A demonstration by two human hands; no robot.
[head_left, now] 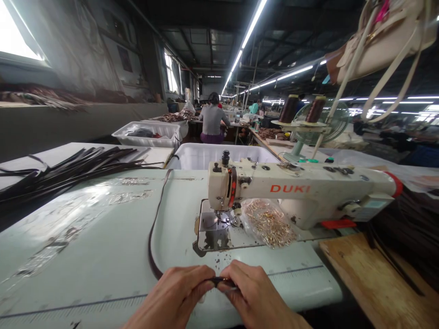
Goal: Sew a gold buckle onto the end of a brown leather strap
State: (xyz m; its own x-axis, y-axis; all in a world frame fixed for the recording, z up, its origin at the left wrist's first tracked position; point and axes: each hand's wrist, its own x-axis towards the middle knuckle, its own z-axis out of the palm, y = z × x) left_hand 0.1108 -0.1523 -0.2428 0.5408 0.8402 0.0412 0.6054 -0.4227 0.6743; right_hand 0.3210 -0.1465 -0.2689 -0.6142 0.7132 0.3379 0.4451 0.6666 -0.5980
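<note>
both hands, left hand and right hand, pinch the near end of a dark strap at the tabletop edge, fingers clenched on it, well short of the sewing machine needle, so stitching looks not yet begun.

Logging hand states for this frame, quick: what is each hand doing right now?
Left hand: closed, pinching the dark strap.
Right hand: closed, pinching the same strap's end.

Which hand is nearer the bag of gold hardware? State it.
Right. The right hand is just below the bag of gold hardware; the left hand sits farther left.
</note>
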